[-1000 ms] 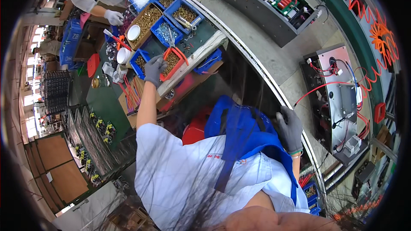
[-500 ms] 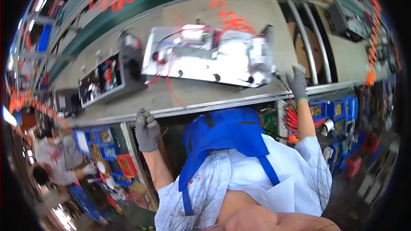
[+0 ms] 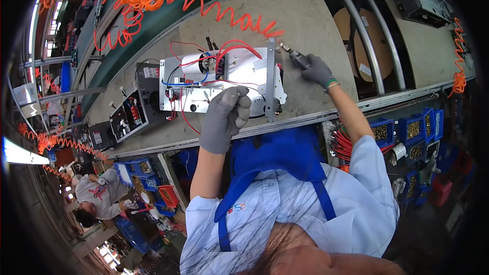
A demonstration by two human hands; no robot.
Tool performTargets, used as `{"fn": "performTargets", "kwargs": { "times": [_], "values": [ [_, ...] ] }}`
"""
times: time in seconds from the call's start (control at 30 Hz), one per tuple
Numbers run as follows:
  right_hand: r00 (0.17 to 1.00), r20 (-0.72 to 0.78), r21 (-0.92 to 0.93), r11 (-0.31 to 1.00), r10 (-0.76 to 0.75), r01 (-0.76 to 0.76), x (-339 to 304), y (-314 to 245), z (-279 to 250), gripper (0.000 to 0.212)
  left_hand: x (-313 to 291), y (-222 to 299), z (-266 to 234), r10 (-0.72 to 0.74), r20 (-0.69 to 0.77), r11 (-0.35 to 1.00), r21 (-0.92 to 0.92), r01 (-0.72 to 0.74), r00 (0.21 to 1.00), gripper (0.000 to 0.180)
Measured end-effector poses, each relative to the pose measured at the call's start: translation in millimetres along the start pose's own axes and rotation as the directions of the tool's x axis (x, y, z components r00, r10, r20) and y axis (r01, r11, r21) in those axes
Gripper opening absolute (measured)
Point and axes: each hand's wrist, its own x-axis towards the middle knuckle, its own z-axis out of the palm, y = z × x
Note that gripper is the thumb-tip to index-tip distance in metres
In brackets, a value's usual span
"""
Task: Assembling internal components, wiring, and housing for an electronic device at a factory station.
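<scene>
A silvery metal plate (image 3: 247, 74) with parts mounted on it lies on the workbench in front of me. It carries a white cylinder (image 3: 192, 64), red and blue wires, and an upright grey bracket (image 3: 270, 84) at its right end. My left hand (image 3: 225, 119), in a grey glove, is over the plate's near edge with fingers curled together; what they pinch, if anything, is too small to make out. To the right of the plate, my gloved right hand (image 3: 317, 72) is closed around a dark air tool (image 3: 299, 60). A red coiled hose (image 3: 219, 12) reaches to the tool's tip area.
An open dark casing (image 3: 133, 114) with wired parts stands left of the plate. Two metal rollers (image 3: 374, 40) cross a gap at the right, over a brown disc. Blue bins (image 3: 410, 128) of small fittings hang below the bench. A co-worker (image 3: 99, 191) is at the lower left.
My right hand has moved from the bench's near edge up and inward, and now grips the air tool. My left hand has risen from below the edge to over the plate. The view has shifted.
</scene>
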Motion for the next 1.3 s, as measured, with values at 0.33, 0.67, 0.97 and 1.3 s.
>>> {"fn": "performTargets", "kwargs": {
  "times": [0.33,0.67,0.97,1.3],
  "values": [
    [0.68,-0.709,0.673,-0.463,-0.185,0.576,-94,-146,-187,0.034,25,-2,10,-0.019,0.082,0.993,-0.115,0.028,0.996,0.035],
    [0.504,-0.862,0.461,-0.499,-0.057,0.734,-159,-185,-132,0.045,22,-3,23,-0.113,0.17,0.955,-0.253,0.154,0.979,0.026],
    [0.498,-0.863,0.404,-0.47,0.09,0.785,-172,-185,-123,0.048,21,-2,27,-0.052,0.22,0.997,0.067,0.038,0.974,0.046],
    [0.51,-0.783,0.329,-0.459,0.356,0.825,-146,-123,-124,0.035,48,7,1,0.044,-0.094,0.822,0.57,0.018,0.995,0.055]
  ]
}}
